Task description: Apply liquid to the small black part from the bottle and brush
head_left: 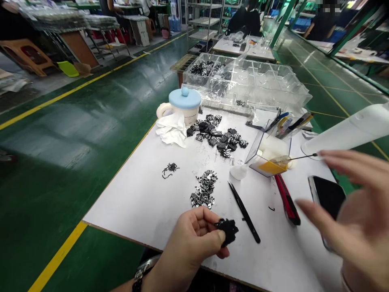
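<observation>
My left hand pinches a small black plastic part between thumb and fingers, low over the white table. My right hand hovers at the right with its fingers spread and blurred, holding nothing, just above a black phone. Black tweezers lie beside the held part. A pile of small shiny metal pieces sits just beyond my left hand. Further back lies a heap of black parts.
A red-handled utility knife lies near the phone. A clear box holds yellow liquid and a thin applicator. A blue-lidded mug, a white cloth and clear trays stand at the back. People sit at far tables.
</observation>
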A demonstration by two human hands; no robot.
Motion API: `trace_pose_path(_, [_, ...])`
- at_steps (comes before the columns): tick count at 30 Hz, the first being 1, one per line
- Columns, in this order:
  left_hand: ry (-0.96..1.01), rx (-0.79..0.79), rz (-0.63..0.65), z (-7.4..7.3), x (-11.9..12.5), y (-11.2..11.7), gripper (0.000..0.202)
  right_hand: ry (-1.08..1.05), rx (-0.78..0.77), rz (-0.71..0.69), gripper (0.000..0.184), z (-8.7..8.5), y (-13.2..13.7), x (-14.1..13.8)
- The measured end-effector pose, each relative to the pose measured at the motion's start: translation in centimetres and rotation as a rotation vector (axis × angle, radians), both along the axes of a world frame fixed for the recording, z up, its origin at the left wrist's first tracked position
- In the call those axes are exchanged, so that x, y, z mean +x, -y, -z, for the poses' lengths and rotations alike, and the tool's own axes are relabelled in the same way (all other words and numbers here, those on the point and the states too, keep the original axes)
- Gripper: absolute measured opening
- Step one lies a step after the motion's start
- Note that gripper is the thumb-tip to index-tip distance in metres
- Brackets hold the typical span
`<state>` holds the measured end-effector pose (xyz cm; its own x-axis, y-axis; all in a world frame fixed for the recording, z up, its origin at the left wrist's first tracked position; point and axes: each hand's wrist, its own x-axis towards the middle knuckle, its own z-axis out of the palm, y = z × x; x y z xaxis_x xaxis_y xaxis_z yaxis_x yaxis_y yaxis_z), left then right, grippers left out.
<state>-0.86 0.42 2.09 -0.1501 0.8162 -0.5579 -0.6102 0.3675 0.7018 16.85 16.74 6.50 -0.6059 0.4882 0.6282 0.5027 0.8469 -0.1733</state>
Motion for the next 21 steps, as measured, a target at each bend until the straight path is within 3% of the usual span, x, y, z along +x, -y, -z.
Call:
trace_pose_path(3, [0.062, 0.009, 0.032, -1.0, 0.1, -0.3, 0.027, 0.154, -0.213, -0.348, 0.050, 0.1, 2.1, -0.5])
trace_pose_path(6, [0.110, 0.006, 0.075, -1.8, 0.3, -0.6, 0.027, 0.256, -0.352, -0.493, 0.047, 0.7, 3.0, -0.9])
trace_pose_path(12, [0.129, -0.048, 0.091, -2.7, 0.8, -0.6, 0.030, 0.225, -0.407, -0.598, 0.030, 0.7, 3.2, -1.3])
trace_pose_path(21, [0.161, -0.057, 0.119, -2.2, 1.0, -0.8, 0.029, 0.207, -0.456, -0.656, 0.029, 0.6, 3.1, -1.4])
